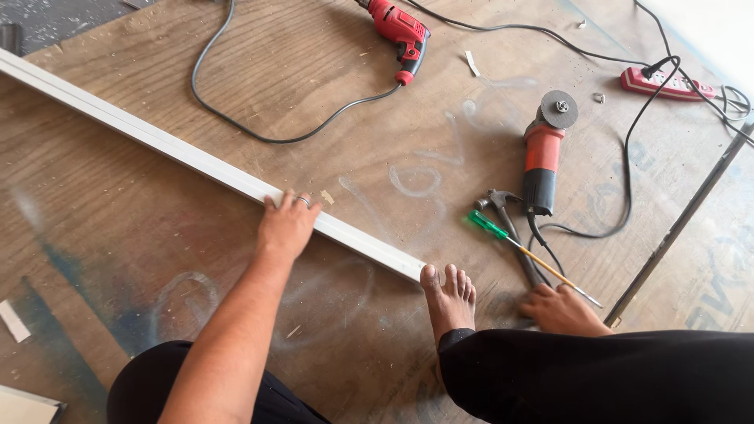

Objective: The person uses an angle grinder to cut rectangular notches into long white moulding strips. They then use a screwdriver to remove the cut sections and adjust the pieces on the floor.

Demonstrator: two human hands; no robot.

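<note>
Where the head camera looks down, a long white channel strip (196,161) lies diagonally across a plywood floor (102,235). Left hand (287,224) rests palm-down on the strip, fingers together and curled over its far edge, a ring on one finger. A bare foot (449,294) sits at the strip's near end, toes touching it. Right hand (561,310) lies low on the floor beside the leg, fingers over a hammer's handle (514,239); whether it grips is unclear. A green-handled screwdriver (526,253) crosses the hammer. Just beyond lies a red angle grinder (543,161). Farther off, a red drill (400,33) and a red power strip (667,83), cords trailing.
</note>
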